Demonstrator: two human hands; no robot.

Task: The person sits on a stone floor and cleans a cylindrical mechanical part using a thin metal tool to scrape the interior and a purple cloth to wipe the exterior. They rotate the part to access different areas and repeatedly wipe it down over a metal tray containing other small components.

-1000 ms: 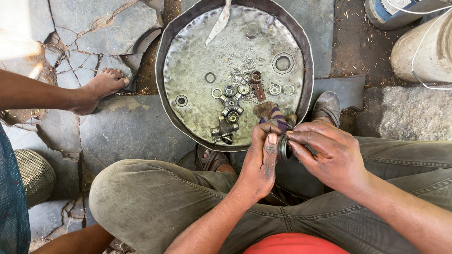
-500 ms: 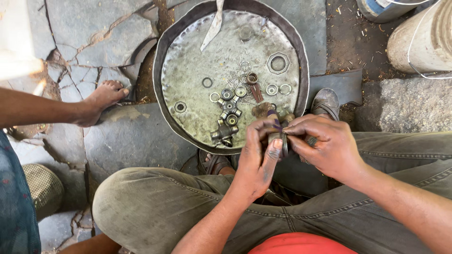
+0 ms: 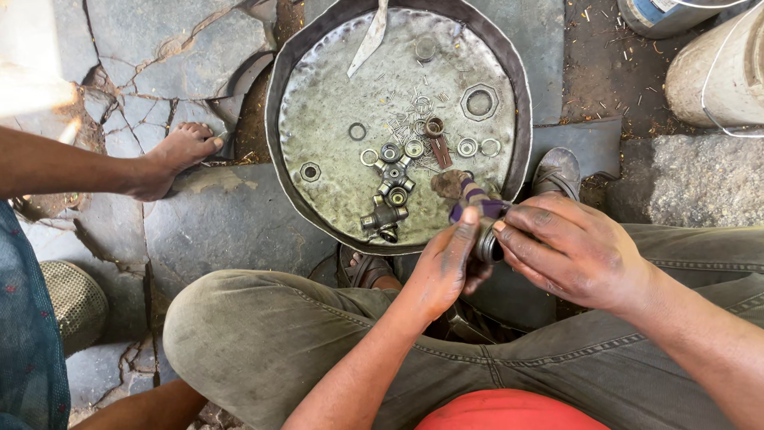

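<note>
Lower centre: I am watching the left hand [image 3: 442, 267] pinching a small bearing cup [image 3: 487, 239] while the right hand [image 3: 577, 251] is gripping its other side, bracing it for a purple-striped rag [image 3: 469, 199] | upper centre: round metal pan [image 3: 318, 151] holding a cross joint [image 3: 390, 195], rings, hex nut [image 3: 479, 102], needle rollers | left edge: another person's bare foot [image 3: 179, 151].

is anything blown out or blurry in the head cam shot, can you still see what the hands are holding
Head view: harsh sun blows out the stone floor at upper left; the round metal pan is evenly lit and sharp; left hand and right hand are in focus, gripping a small dark round part, partly hidden.
</note>
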